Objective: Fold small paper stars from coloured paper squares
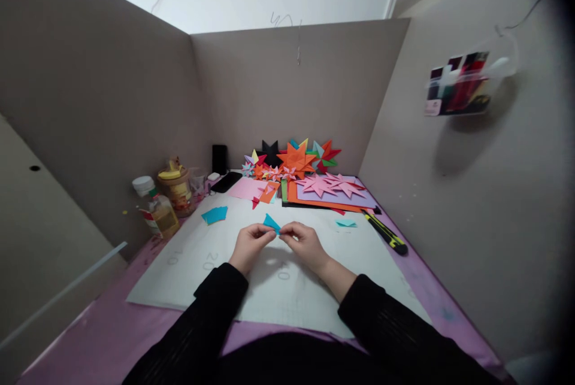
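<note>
A small piece of folded blue paper (pixel 271 223) is held up between my two hands, just above the white mat. My left hand (pixel 250 245) pinches its left lower edge between thumb and fingers. On the other side, my right hand (pixel 306 245) pinches the lower right corner. The paper comes to a point at the top; its lower part is hidden by my fingertips. Left of my hands lies a fanned stack of blue paper pieces (pixel 215 215). A folded light turquoise paper piece (pixel 346 224) rests to the right.
Folded paper stars (pixel 296 158) stand along the back, with pink stars (pixel 318 185) on coloured sheets. A yellow-black utility knife (pixel 385 233) lies at the right edge. A glue bottle (pixel 158 211), a jar (pixel 176 190) and a phone (pixel 227 182) are at left. Grey panels (pixel 291 91) enclose the table.
</note>
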Demonstrator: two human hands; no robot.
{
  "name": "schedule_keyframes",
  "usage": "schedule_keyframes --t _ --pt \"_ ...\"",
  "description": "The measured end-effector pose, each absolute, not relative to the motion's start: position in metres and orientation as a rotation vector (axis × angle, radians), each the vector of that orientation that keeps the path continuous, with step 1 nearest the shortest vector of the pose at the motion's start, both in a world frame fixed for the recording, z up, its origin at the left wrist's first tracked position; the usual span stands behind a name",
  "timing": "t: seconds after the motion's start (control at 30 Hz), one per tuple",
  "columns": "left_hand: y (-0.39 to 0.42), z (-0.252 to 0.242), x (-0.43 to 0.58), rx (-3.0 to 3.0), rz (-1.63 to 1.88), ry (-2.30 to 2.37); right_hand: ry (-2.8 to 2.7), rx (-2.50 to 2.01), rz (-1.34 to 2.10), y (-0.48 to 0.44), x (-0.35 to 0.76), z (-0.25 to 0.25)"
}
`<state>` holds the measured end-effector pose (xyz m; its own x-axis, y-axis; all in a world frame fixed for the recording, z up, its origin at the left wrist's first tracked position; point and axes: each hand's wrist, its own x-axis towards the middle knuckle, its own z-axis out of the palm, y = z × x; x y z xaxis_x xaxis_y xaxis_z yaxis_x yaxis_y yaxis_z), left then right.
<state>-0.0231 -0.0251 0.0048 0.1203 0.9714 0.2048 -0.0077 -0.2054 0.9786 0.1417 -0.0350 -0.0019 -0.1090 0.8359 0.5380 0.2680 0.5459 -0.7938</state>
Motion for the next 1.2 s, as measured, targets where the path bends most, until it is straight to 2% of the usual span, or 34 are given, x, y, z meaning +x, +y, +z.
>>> schedule_keyframes --t 0.43,0.7,1.2 --pt "-0.027 0.006 -0.022 1.362 1.192 0.972 -1.651 -0.938 0.586 -0.036 0.143 0.001" --pt "-0.028 0.006 -0.019 1.431 1.329 1.019 -1.409 -0.947 0.796 -0.033 0.131 -0.005" --pt "-0.029 0.011 -0.017 1.385 1.359 1.069 -1.357 -0.955 0.822 -0.03 0.127 -0.001"
